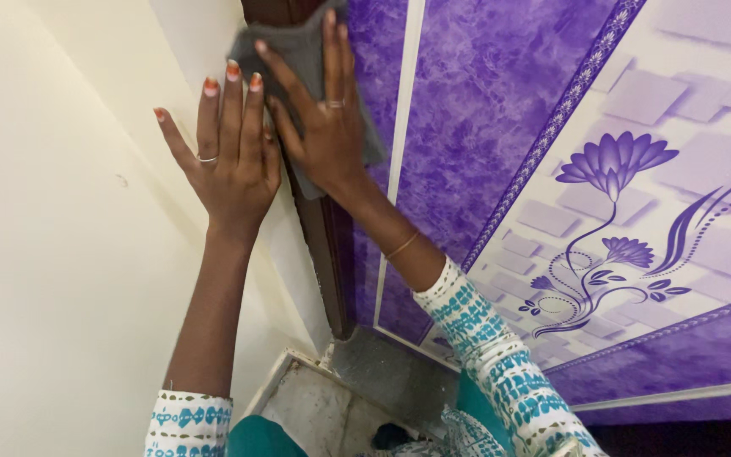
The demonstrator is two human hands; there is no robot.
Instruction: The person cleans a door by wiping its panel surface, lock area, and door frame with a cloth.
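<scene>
Head view, right hand [325, 127] flat on cloth [298, 59]

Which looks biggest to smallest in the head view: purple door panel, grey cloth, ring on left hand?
1. purple door panel, by far the largest.
2. grey cloth, partly hidden under the right hand.
3. ring on the left hand, tiny.

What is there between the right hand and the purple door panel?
In the head view, a grey cloth lies under the right hand, pressed flat against the dark door frame and the purple door panel.
</scene>
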